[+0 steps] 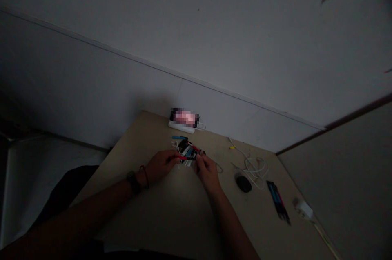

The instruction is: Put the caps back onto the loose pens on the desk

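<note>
— Beige laminate, that table [171, 211], and hardly any light on it. I can barely make out what's between the fingers.

— Look at the far middle: a small bundle of black, blue and red pen-like sticks [188, 154]. Whether it's lifted just off the surface or resting on it, I can't tell. The left hand [161, 166] has its grip clenched on the red end. The right hand [208, 172] pinches the dark end, its grip closed on the same bundle.

— So what worries you?

— The dimness, mostly. With that many thin pieces held in two pinches, one could slip out and roll, and the table's left edge isn't far from the left wrist. A thin pale wire [219, 167] also seems to loop out beside the right hand — a careless tug might snag it.

— Anything close by to knock?

— A loose blue stick [180, 137] lies just beyond the bundle, with a white power strip [183, 126] by the wall behind it. Well apart to the right there's a black oval mouse [243, 183] beside a tangle of white cable [254, 166]. Past those are a flat dark pack of pens [278, 202] and a white plug adapter [303, 209] near the edge. A wide swing of the right elbow could drag that cable, I'd say.
</note>
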Demonstrator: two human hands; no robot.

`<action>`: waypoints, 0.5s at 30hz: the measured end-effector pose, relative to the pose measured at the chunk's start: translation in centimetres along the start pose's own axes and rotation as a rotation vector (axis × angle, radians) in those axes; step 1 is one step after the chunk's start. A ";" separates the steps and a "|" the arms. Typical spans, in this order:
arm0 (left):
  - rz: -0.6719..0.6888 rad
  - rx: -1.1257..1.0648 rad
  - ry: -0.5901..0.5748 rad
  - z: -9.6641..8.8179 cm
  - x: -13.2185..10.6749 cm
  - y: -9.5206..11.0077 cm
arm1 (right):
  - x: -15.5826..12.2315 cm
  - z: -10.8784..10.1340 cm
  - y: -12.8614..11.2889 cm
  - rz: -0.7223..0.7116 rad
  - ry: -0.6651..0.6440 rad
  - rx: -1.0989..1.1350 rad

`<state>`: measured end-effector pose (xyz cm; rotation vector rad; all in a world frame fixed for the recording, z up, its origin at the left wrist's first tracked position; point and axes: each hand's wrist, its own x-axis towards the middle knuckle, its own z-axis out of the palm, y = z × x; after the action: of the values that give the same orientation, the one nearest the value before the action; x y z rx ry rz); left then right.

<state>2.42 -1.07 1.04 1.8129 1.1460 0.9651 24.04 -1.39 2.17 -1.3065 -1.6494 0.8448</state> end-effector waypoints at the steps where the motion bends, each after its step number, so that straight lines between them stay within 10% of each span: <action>1: 0.000 0.001 0.000 0.0 0.0 0.0 | 0.0 0.0 0.1 -0.001 -0.001 -0.006; 15: 0.015 -0.005 0.011 0.0 0.0 0.1 | 0.0 0.1 0.2 0.007 -0.003 -0.016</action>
<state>2.42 -1.08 1.10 1.8165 1.1369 0.9873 24.05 -1.31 1.94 -1.3240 -1.6575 0.8395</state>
